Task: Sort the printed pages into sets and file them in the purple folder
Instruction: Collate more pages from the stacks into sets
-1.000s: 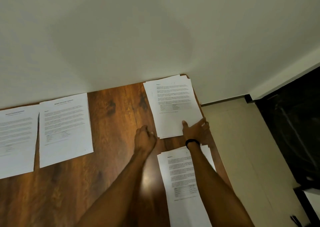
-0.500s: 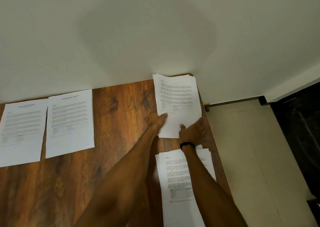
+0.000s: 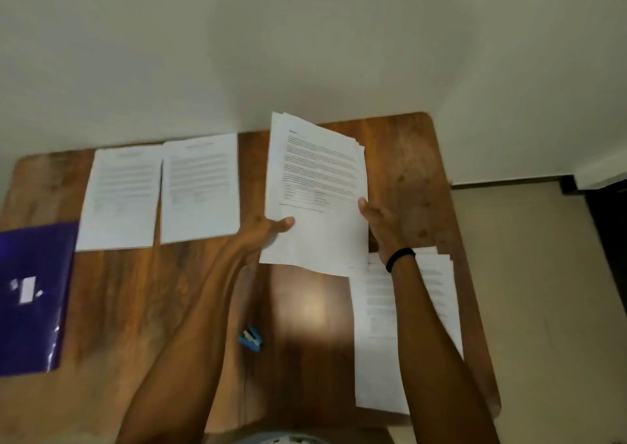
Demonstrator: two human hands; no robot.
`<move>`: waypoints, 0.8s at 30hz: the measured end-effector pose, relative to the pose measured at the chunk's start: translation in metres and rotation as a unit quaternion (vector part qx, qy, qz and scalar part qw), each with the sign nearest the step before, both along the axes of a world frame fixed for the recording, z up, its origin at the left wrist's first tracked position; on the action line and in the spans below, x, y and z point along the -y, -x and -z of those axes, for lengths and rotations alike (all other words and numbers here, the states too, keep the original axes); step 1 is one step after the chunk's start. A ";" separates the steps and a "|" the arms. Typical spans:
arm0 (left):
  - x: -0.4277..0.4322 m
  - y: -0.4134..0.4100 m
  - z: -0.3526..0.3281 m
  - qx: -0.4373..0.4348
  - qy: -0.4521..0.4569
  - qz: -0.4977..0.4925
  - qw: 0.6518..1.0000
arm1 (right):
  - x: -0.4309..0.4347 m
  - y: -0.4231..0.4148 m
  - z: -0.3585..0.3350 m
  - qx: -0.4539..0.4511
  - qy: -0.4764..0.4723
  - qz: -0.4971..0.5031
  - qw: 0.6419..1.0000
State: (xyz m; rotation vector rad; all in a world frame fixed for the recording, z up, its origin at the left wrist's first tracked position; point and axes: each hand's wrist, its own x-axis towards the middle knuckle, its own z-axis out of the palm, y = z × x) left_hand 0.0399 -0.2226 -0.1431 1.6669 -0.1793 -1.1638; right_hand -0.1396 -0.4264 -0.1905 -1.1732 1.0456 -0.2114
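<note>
A stack of printed pages is lifted off the wooden table, tilted toward me. My left hand grips its lower left edge, thumb on top. My right hand holds its right edge, thumb on the front; a black band circles that wrist. Another stack of pages lies at the table's right side, partly under my right forearm. Two single sets of pages lie side by side at the back left. The purple folder lies closed at the far left edge.
A small blue stapler sits on the table near its front, between my forearms. The table stands against a pale wall. A tiled floor lies to the right, past the table's edge.
Both hands have taken hold of the far right stack and lifted it off the table, moving it left. The view has pulled back, bringing the purple folder and stapler into sight.
</note>
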 end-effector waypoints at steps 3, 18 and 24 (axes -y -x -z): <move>-0.085 -0.002 -0.013 0.015 0.008 -0.008 1.000 | -0.060 -0.021 -0.011 0.053 -0.083 -0.084 0.992; -0.402 -0.002 0.041 0.058 -0.269 -0.155 0.949 | -0.346 -0.021 0.021 -0.348 0.228 -0.417 0.808; -0.421 -0.001 0.048 0.048 -0.270 -0.129 0.953 | -0.354 -0.032 0.015 -0.332 0.295 -0.305 0.843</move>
